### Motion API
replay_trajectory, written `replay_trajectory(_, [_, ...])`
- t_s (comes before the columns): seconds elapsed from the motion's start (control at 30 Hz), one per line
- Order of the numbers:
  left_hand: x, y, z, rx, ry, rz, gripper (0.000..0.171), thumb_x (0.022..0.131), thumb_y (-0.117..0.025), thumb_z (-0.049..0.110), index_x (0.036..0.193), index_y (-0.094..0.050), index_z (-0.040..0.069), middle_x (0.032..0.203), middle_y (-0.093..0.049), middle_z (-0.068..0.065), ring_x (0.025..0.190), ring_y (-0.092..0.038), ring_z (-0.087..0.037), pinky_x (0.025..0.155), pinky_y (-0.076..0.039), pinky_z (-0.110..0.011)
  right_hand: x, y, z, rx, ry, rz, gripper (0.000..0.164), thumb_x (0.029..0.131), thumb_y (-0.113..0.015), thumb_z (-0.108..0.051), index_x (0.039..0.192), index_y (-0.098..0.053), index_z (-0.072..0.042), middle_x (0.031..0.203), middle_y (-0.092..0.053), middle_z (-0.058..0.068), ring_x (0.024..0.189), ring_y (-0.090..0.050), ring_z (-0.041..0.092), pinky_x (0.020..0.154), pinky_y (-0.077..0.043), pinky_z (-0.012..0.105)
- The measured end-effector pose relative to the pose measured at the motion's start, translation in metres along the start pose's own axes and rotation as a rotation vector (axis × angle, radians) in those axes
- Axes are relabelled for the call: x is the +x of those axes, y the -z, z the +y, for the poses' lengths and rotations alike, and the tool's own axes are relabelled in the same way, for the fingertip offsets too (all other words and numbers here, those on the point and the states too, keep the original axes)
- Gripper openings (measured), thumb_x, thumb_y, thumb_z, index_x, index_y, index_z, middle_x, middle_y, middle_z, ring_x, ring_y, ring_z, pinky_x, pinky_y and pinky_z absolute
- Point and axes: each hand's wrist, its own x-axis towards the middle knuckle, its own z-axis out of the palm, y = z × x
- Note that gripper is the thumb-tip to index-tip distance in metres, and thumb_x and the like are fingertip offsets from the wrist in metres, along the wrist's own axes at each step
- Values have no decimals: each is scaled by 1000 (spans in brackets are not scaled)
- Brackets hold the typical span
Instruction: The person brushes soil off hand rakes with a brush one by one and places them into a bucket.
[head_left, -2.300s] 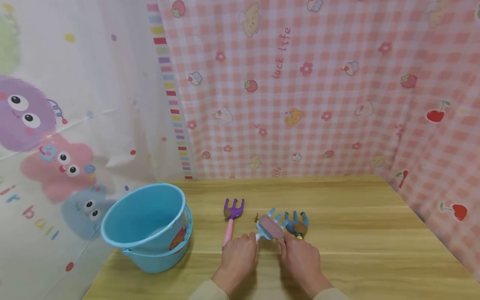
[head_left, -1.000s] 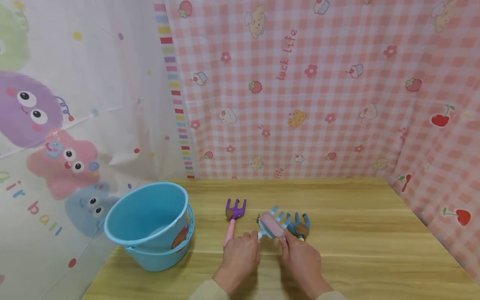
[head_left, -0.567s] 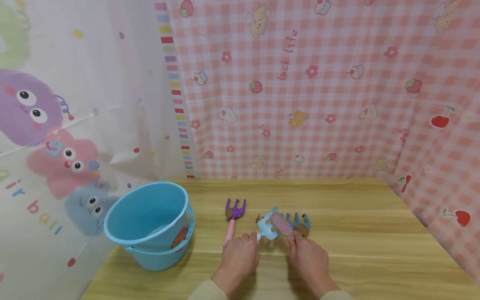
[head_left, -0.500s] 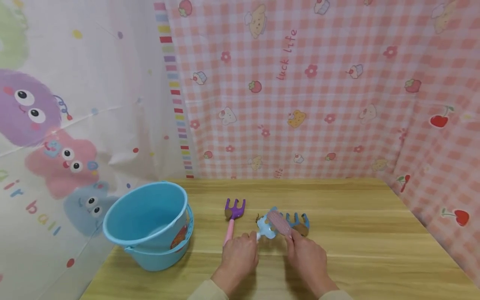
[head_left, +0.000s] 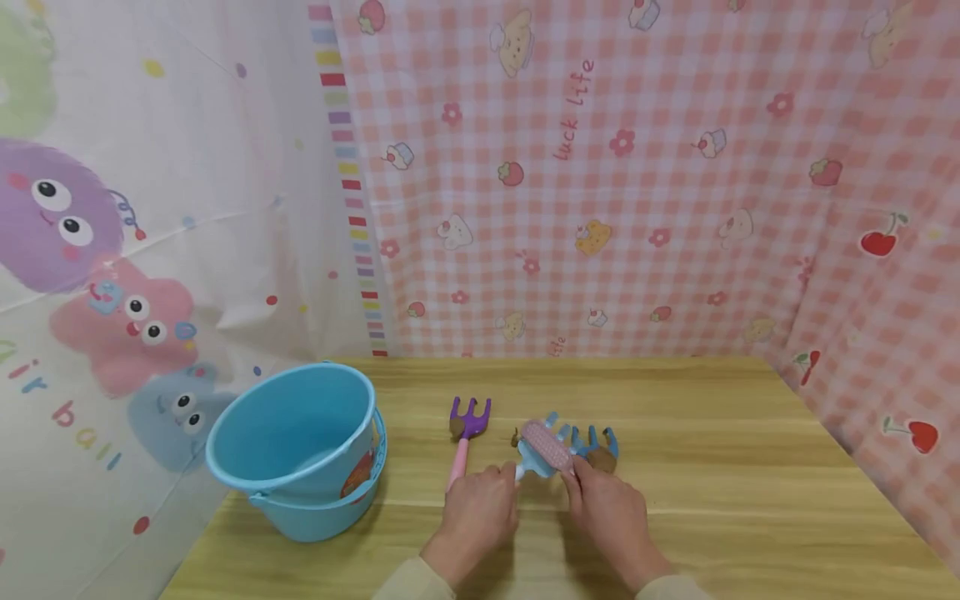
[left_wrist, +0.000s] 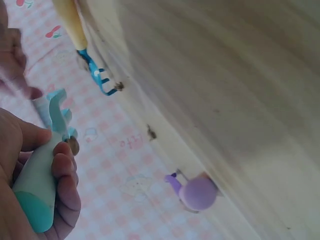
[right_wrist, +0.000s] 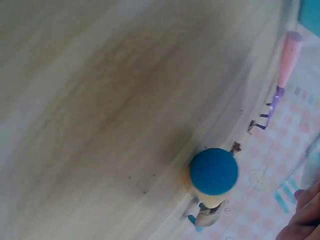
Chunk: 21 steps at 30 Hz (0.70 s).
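In the head view, my left hand (head_left: 480,515) grips the pale handle of a light blue toy rake (head_left: 534,465), its tines pointing away from me. My right hand (head_left: 611,515) holds a pink oblong brush (head_left: 546,444) with a dotted back. The brush lies across the rake's head and hides part of it. Seen from the left wrist, fingers and thumb wrap round the rake's handle (left_wrist: 37,180), and a brown lump (left_wrist: 73,145) shows by its head. Most of the right hand (right_wrist: 305,215) falls outside the right wrist view.
A purple toy rake with pink handle (head_left: 471,425) lies left of the hands. A darker blue rake (head_left: 611,442) lies at the right; both carry brown lumps. Brown crumbs (head_left: 515,437) dot the wooden table (head_left: 720,467). A light blue bucket (head_left: 217,467) stands at left.
Half a second ago the brush sat further right on the rake; my right hand has since moved it back left across the rake's head. My left hand and the rake stay almost in place.
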Motion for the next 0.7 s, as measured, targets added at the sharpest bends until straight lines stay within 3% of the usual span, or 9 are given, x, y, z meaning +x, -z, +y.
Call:
replay_trajectory(0.33, [-2,-2,3,-1,1,-31,19,89,-70,23,96,-66,7,66,-55,0,50,-53,-14,45,-42,-28,1,3,4,-47,-60,-68,15,95,-64,-23,90,-62,-10,63,-59,4,53,-60,28,42,-40,41])
replay_trajectory(0.57, [-1,-2,1,11,-1,-5,18,91,-68,25,95,-65,8,64,-53,0,50,-52,-14,45,-42,-29,-4,-2,-4,-8,24,3,12,93,-68,-22,93,-65,-10,63,-60,6,51,-60,30,39,-41,43])
replay_trajectory(0.7, [1,1,1,11,-3,8,18,91,-68,25,95,-65,8,63,-53,1,49,-51,-13,45,-42,-29,-4,-4,-2,-43,21,28,13,93,-68,-22,91,-64,-10,60,-57,5,48,-58,28,37,-38,41])
